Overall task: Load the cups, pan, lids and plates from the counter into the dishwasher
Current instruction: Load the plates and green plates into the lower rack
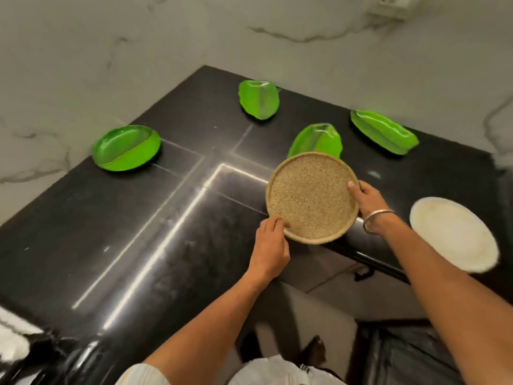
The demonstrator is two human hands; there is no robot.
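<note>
We stand at a black stone counter against marble walls. At its front edge our left hand and right hand pinch opposite rims of the speckled tan plate, likely to lift it level. Behind that plate lie four green leaf-shaped plates; right of it, a white plate overhangs the edge.

I see both forearms bare to the elbow, a thin silver metal bangle round my right wrist, and pale striped cloth at my waist.
</note>
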